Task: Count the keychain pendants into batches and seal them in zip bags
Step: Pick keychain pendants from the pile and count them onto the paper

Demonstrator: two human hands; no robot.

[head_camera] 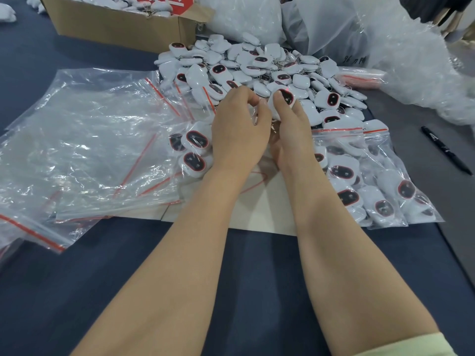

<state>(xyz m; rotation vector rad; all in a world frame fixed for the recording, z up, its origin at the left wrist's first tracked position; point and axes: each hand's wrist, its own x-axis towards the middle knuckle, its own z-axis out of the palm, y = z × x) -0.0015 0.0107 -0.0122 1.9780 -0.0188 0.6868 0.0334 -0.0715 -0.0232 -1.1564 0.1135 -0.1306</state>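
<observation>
**Head view.** I see the dark blue tabletop (231, 291), with both bare forearms reaching from its near edge toward its middle.

- The left hand (239, 129) has its fingers (244, 96) curled narrow. They pinch the clear film at the mouth of the open zip bag (195, 150).
- This bag lies just left of the hand and contains at least three white pendants with dark, red-rimmed faces.
- The right hand (290, 132) touches the left hand at its side. Its thumb and fingers grip the held pendant (284, 98), face up, at the bag mouth. I cannot tell whether this pendant is inside the film or outside it.
- The pendant pile (257, 68) lies directly beyond both hands, toward the far edge. It is loose and several layers deep, with metal rings showing between the pieces.
- The empty zip bags (90, 137), clear with red seal strips, lie overlapped toward the left edge.
- The filled zip bags (372, 181) lie toward the right edge, just beside the right forearm.
- A marker pen (447, 150) lies near the right edge, apart from the filled bags.
- A white sheet (262, 209) lies under both forearms.
- A cardboard box (115, 24) stands at the far left corner and holds more white pieces.
- A large plastic sack (334, 29) stands at the far edge behind the pile.
- A pale green sleeve (411, 345) shows on the right arm at the near edge.
</observation>
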